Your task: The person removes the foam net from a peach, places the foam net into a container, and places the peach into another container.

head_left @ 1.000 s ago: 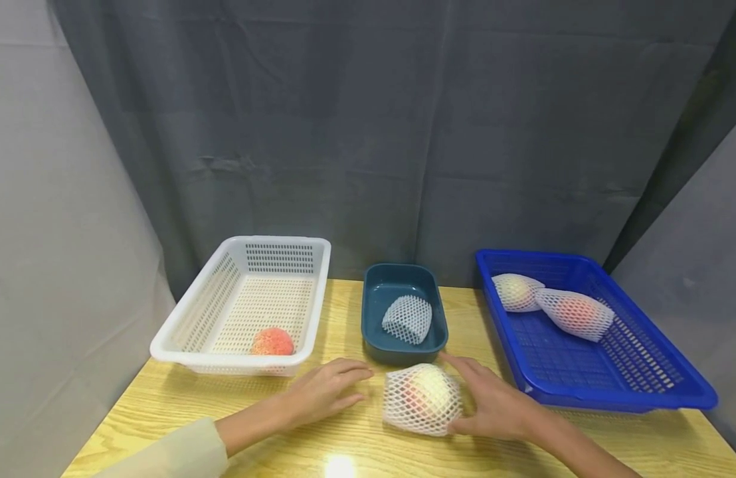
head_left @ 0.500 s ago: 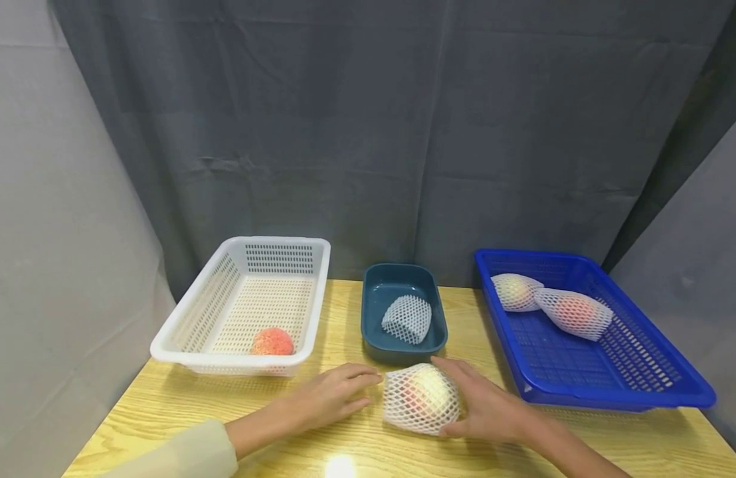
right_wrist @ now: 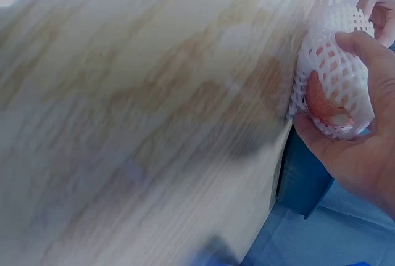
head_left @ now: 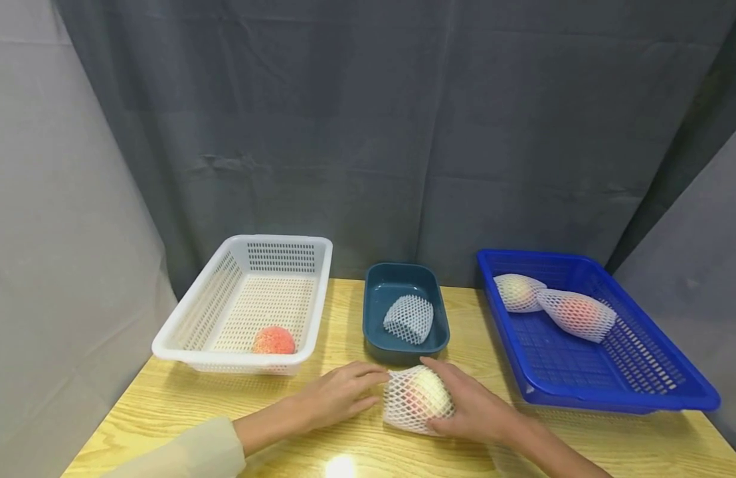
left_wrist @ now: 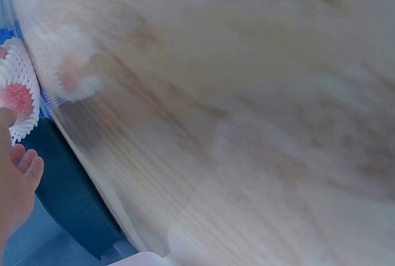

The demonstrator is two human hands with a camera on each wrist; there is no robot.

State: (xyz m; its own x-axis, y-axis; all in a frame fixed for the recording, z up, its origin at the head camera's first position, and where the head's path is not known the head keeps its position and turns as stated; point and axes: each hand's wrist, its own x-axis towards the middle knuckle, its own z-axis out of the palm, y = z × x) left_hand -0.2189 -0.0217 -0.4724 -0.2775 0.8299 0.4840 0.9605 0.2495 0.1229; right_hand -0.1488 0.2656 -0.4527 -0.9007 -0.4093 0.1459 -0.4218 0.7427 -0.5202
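Note:
A red and yellow peach (head_left: 429, 393) in a white foam net sleeve sits on the table, in front of the small teal tub. My right hand (head_left: 472, 408) holds its right side, thumb at the front and fingers behind. In the right wrist view the thumb and fingers curve round the net (right_wrist: 345, 84), and red skin shows at its near end. My left hand (head_left: 341, 397) is at the net's left end, fingers extended with the tips right at its edge. The left wrist view shows the left hand (left_wrist: 17, 186) with its fingers loosely bent beside the netted peach.
A white basket (head_left: 317, 318) at left holds one bare peach (head_left: 274, 340). The teal tub (head_left: 375, 342) contains a loose foam net (head_left: 408, 319). At right, a blue basket (head_left: 583, 398) holds two netted peaches (head_left: 577, 315). A grey curtain (head_left: 344, 133) hangs behind.
My right hand has moved left and closed in round the netted peach. The left hand has shifted right until its fingertips meet the net's left end. The baskets have not moved.

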